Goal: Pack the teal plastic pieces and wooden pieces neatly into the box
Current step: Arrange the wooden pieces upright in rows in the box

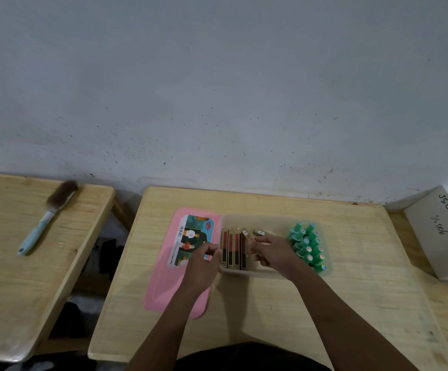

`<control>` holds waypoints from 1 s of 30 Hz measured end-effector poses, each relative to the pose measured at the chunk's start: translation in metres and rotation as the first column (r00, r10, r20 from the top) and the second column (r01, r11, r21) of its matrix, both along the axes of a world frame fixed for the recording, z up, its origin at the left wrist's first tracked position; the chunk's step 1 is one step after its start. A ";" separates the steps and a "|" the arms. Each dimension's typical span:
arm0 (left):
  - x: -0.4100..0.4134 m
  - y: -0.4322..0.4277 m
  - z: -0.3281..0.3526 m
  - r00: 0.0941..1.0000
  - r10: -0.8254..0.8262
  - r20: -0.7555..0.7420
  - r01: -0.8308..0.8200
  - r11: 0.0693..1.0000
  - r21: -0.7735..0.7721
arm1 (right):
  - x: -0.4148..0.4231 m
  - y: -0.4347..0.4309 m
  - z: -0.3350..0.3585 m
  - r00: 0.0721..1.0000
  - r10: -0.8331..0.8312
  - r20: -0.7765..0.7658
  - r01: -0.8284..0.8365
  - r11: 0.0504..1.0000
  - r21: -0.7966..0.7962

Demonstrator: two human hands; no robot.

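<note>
Both bare forearms were stretched out forward and angled in toward each other, with the hands low and close together but not touching. The left hand (203, 263) was knuckles-up with its fingers curled in against the thumb, and honestly I couldn't tell if it was pinching anything. The right hand (275, 254) sat palm-down, wrist pretty much straight, fingers curled round a few wooden pieces (255, 257).
</note>
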State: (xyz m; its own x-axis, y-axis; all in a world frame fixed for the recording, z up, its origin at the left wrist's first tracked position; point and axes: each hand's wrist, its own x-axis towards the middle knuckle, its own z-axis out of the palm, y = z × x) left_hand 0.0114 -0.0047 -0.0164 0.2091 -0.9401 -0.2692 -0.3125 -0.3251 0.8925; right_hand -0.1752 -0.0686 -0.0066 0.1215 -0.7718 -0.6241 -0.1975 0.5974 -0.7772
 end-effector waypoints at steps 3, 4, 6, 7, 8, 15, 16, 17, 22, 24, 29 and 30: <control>0.000 -0.001 -0.002 1.000 0.002 0.000 -0.002 1.000 -0.003 | 0.002 -0.001 0.005 0.996 -0.022 0.082 0.019 0.999 0.038; 0.001 -0.001 -0.002 1.000 -0.001 0.000 0.001 1.000 -0.004 | 0.002 -0.001 0.006 0.994 -0.041 0.102 0.035 0.998 0.059; 0.001 -0.001 -0.003 1.000 -0.008 -0.005 0.008 1.000 0.004 | 0.003 -0.002 0.008 0.993 -0.056 0.101 0.048 0.995 0.084; 0.001 -0.001 -0.004 1.000 -0.010 -0.009 0.010 1.000 0.008 | 0.002 -0.003 0.006 0.995 -0.049 0.084 0.041 0.996 0.084; 0.001 -0.001 -0.005 1.000 -0.012 -0.012 0.013 1.000 0.007 | 0.002 -0.003 0.004 0.998 -0.027 0.062 0.022 0.997 0.075; 0.001 -0.001 -0.006 1.000 -0.018 -0.009 0.018 1.000 0.011 | 0.013 -0.002 0.009 0.872 0.322 -0.369 -0.350 0.937 -0.010; 0.001 -0.001 -0.006 1.000 -0.018 -0.011 0.019 1.000 0.012 | 0.015 -0.002 0.010 0.814 0.368 -0.449 -0.418 0.908 -0.014; 0.001 -0.002 -0.006 1.000 -0.017 -0.016 0.017 1.000 0.015 | 0.017 -0.001 0.009 0.747 0.405 -0.527 -0.483 0.875 -0.012; 0.002 -0.001 -0.008 0.999 -0.018 -0.029 0.018 1.000 0.025 | 0.018 -0.005 0.005 0.535 0.362 -0.764 -0.575 0.818 -0.016; 0.003 -0.001 -0.009 0.999 -0.024 -0.040 0.025 0.999 0.025 | 0.014 -0.010 0.006 0.482 0.199 -0.854 -0.544 0.831 -0.114; 0.003 -0.002 -0.009 1.000 -0.020 -0.017 0.020 0.999 0.028 | -0.002 -0.027 -0.003 0.194 0.211 -0.958 -0.658 0.752 0.032; 0.003 -0.002 -0.009 1.000 -0.020 -0.012 0.021 0.999 0.025 | -0.003 -0.028 -0.006 0.138 0.234 -0.962 -0.684 0.726 0.078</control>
State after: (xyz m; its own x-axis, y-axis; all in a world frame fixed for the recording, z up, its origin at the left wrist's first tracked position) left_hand 0.0139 -0.0064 -0.0254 0.1866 -0.9372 -0.2948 -0.3087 -0.3408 0.8880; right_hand -0.1778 -0.0968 -0.0130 0.0970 -0.9356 -0.3395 -0.9927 -0.1156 0.0350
